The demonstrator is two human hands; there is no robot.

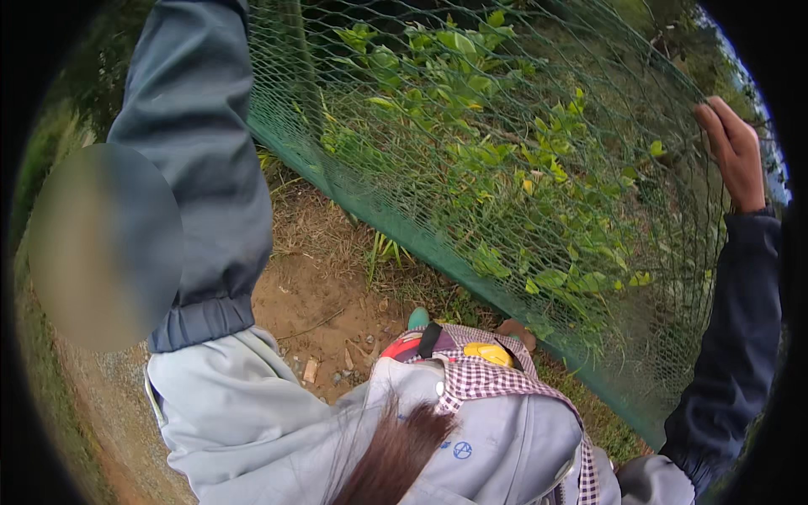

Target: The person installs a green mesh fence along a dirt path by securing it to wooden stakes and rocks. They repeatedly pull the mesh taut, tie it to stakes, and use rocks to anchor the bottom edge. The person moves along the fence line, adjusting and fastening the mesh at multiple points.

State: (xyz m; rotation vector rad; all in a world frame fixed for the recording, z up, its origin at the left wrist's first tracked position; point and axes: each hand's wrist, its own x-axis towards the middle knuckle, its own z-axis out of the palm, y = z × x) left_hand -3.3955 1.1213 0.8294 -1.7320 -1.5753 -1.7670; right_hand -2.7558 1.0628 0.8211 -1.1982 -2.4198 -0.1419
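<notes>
A green mesh net [505,194] stretches across the upper right in front of me, with a denser green band [396,227] running along its lower edge. At the far right my right hand [737,156] is raised to the net, its fingers bent over the mesh near the net's far side. My left arm, in a dark blue sleeve cover [198,143], reaches up past the top edge of the picture. The left hand is out of sight, so what it touches is hidden.
Leafy plants [471,76] and grass grow behind and through the net. A thin post [299,67] stands near its left part. Bare soil with small stones [311,337] lies below. A checked apron [505,379] carries a yellow item [488,353]. A gravel path [126,404] runs at left.
</notes>
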